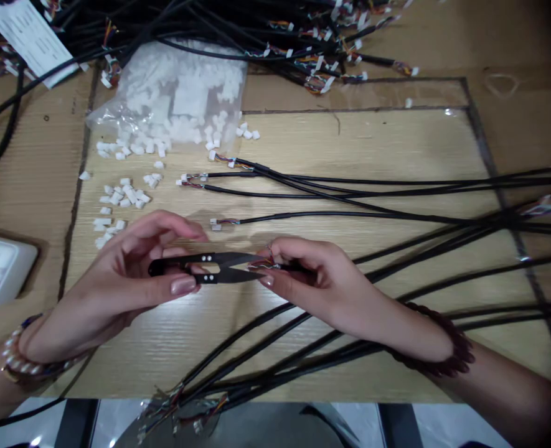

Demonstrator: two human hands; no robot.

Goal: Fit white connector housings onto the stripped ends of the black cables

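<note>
My left hand is closed around a pair of black thread snips, its thumb along the lower handle. The blades stand apart and point right, their tips by the thin coloured wires at a cable end. Between thumb and forefinger of my right hand is that black cable, whose sheath is mostly hidden by the fingers. Just above lies another black cable with a white connector on its end. Loose white connector housings are scattered beyond my left hand.
A clear plastic bag of white housings lies at the back, before a heap of black cables. More cables with bare wire ends cross the front edge. A white box-like object sits at left.
</note>
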